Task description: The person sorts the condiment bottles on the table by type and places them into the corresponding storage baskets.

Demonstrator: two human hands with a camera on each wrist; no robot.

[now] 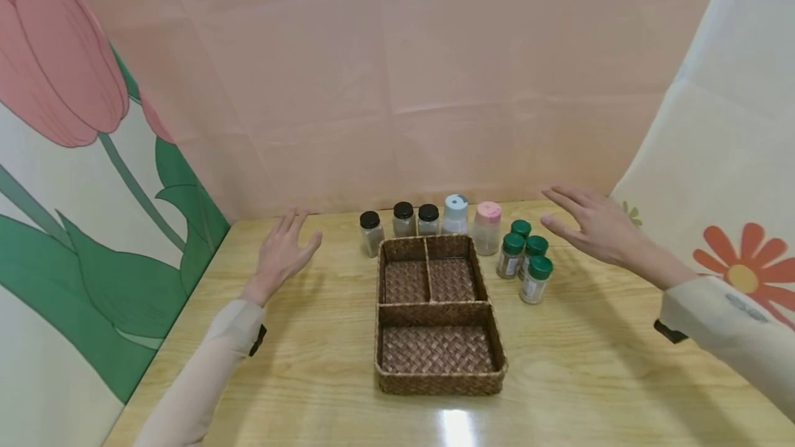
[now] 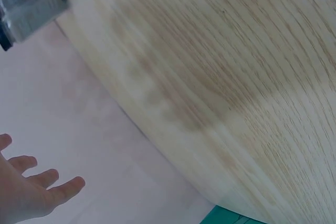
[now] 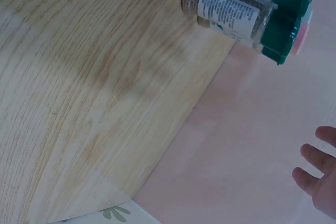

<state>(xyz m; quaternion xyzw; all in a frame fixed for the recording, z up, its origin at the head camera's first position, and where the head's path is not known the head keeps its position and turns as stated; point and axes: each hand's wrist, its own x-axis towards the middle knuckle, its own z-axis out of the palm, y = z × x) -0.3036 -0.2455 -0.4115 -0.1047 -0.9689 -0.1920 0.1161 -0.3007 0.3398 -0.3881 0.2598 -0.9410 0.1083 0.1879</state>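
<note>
My left hand [image 1: 282,255] hovers over the table's left side, fingers extended and holding nothing. On the other side my right hand [image 1: 593,226] is raised above the table, fingers spread, to the right of several green-capped spice jars [image 1: 533,281]. Between the hands sits a brown woven basket [image 1: 441,383] with three compartments, and its floors are bare. Behind it stand three black-capped jars [image 1: 370,233], a bottle with a light blue top [image 1: 455,214] and one with a pink top [image 1: 487,227]. In the right wrist view, a green-capped jar [image 3: 231,14] shows a printed label.
The wooden table [image 1: 298,385] meets a pink cloth backdrop [image 1: 310,88] at its far edge. A tulip-printed cloth [image 1: 68,88] hangs on the left and a flower-printed cloth [image 1: 714,157] on the right.
</note>
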